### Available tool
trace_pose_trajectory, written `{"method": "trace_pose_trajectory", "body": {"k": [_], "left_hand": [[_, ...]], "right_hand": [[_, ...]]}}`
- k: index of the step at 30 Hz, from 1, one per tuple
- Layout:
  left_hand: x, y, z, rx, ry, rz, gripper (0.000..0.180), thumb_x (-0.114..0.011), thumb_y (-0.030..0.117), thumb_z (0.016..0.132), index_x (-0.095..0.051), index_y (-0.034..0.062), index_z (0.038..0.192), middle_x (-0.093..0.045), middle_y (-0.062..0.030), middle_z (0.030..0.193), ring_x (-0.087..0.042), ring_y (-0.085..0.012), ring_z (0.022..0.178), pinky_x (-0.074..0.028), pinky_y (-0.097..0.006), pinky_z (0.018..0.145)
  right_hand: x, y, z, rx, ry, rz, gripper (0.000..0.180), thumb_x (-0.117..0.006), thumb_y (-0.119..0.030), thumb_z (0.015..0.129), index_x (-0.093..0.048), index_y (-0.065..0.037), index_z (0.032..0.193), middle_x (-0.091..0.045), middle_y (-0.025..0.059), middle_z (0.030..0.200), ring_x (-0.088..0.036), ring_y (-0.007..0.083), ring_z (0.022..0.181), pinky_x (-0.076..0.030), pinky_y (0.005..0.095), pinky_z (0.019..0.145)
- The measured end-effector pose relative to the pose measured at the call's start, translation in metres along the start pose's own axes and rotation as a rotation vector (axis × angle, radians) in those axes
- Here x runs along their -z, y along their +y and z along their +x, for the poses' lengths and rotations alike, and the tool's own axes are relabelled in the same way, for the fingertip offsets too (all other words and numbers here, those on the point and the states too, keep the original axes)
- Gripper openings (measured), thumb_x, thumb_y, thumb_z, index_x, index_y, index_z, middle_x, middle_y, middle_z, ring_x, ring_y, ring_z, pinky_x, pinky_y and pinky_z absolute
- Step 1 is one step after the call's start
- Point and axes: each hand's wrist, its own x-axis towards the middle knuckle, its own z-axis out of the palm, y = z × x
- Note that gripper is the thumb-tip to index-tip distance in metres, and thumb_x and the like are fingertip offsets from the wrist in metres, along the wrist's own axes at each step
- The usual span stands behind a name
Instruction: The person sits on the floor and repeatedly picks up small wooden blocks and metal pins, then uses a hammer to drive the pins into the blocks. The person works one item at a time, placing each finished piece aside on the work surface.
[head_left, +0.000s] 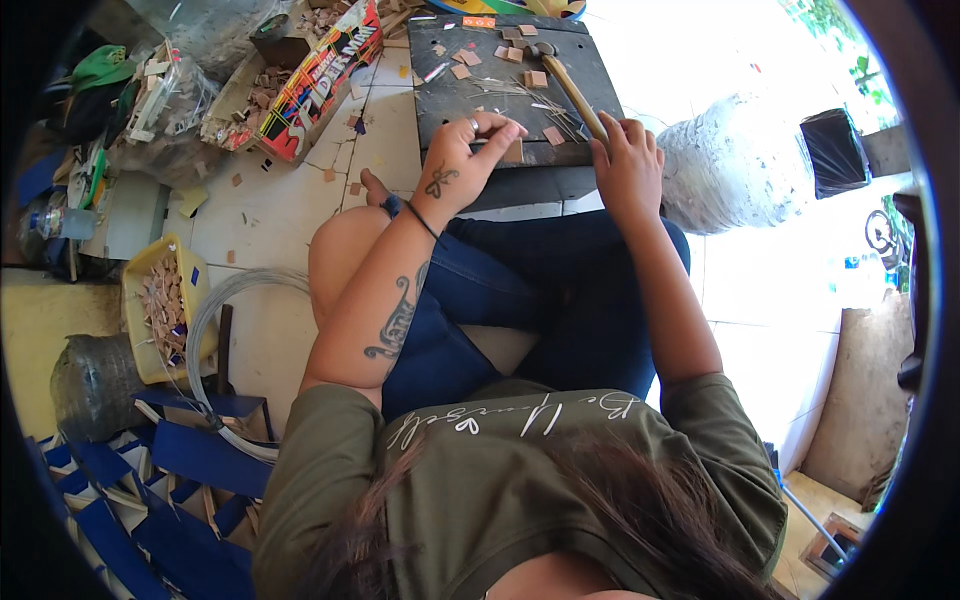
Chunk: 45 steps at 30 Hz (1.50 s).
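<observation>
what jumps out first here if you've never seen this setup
The two hands meet at the dark work board ahead of the knees: the left hand pinches a small wooden piece, and the right hand grips a hammer. At left stands a yellow tub of wood bits.

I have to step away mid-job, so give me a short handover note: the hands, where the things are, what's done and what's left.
Left hand: fingertips pinched on a small tan square piece at the near edge of the dark work block.
Right hand: closed round the hammer handle; its head rests farther up the block.
Things: more tan squares and thin sticks lie scattered on the block; a yellow tray of pieces sits on the floor to the left.
Done: cannot tell.
Left: loose squares are not yet handled.
</observation>
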Motion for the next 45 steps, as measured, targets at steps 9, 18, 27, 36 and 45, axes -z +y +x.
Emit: {"method": "trace_pose_trajectory", "body": {"k": [9,18,27,36,45], "left_hand": [[0.004,0.007,-0.002,0.169,-0.377,-0.337,0.021,-0.056,0.018,0.096,-0.067,0.0013,0.100,-0.066,0.0002,0.083,-0.060,-0.0096,0.077,-0.047,-0.024,0.075],[-0.023,0.018,-0.011,-0.310,0.174,0.473,0.013,-0.058,0.016,0.091,-0.061,0.0028,0.090,-0.063,-0.0131,0.078,-0.061,-0.0318,0.077,-0.047,-0.039,0.075],[-0.023,0.017,-0.011,-0.467,0.271,0.522,0.009,-0.059,0.012,0.089,-0.060,0.0037,0.087,-0.063,-0.0129,0.079,-0.061,-0.0326,0.078,-0.045,-0.042,0.072],[-0.020,0.006,-0.010,-0.435,0.119,0.260,0.011,-0.056,0.011,0.093,-0.063,0.0020,0.091,-0.065,-0.0132,0.082,-0.064,-0.0293,0.074,-0.049,-0.034,0.068],[-0.021,-0.008,-0.003,-0.252,0.030,0.192,0.010,-0.062,0.015,0.088,-0.063,0.0055,0.091,-0.064,-0.0100,0.081,-0.060,-0.0307,0.082,-0.046,-0.040,0.076]], "right_hand": [[0.020,-0.038,0.027,-0.112,-0.298,1.226,0.021,-0.072,-0.020,0.084,-0.069,0.001,0.086,-0.064,-0.0007,0.069,-0.052,0.0034,0.063,-0.041,0.0208,0.058],[0.024,-0.055,0.017,-0.156,-0.020,1.027,0.016,-0.071,-0.015,0.083,-0.070,0.001,0.082,-0.063,0.0037,0.068,-0.054,0.0055,0.063,-0.042,0.0225,0.056],[0.038,-0.047,0.021,-0.331,-0.363,1.355,0.021,-0.065,-0.021,0.090,-0.070,0.000,0.093,-0.067,0.0018,0.079,-0.056,0.0066,0.069,-0.045,0.0212,0.065],[0.037,-0.038,0.021,-0.314,-0.411,1.496,0.022,-0.066,-0.020,0.089,-0.068,0.002,0.084,-0.064,0.0031,0.071,-0.057,0.0079,0.066,-0.045,0.0219,0.061],[0.016,-0.036,0.027,-0.212,-0.325,1.100,0.019,-0.065,-0.017,0.090,-0.069,0.001,0.088,-0.065,0.0023,0.075,-0.055,0.0070,0.064,-0.043,0.0210,0.061]]}}
